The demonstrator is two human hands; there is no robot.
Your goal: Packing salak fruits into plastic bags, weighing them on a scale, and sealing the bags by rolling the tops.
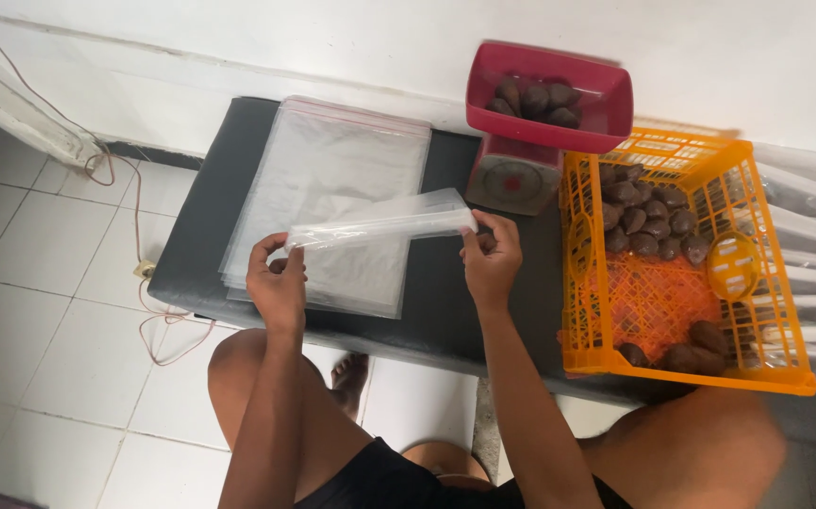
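The clear plastic bag (379, 224) hangs stretched above the stack of bags (332, 212) on the table (210, 207), its long axis running sideways. The left hand (276, 283) pinches one end and the right hand (491, 259) the other, on the side of the orange crate (775, 377).

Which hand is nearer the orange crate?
Right. The right hand pinches the clear plastic bag's end just beside the orange crate; the left hand holds the far end.
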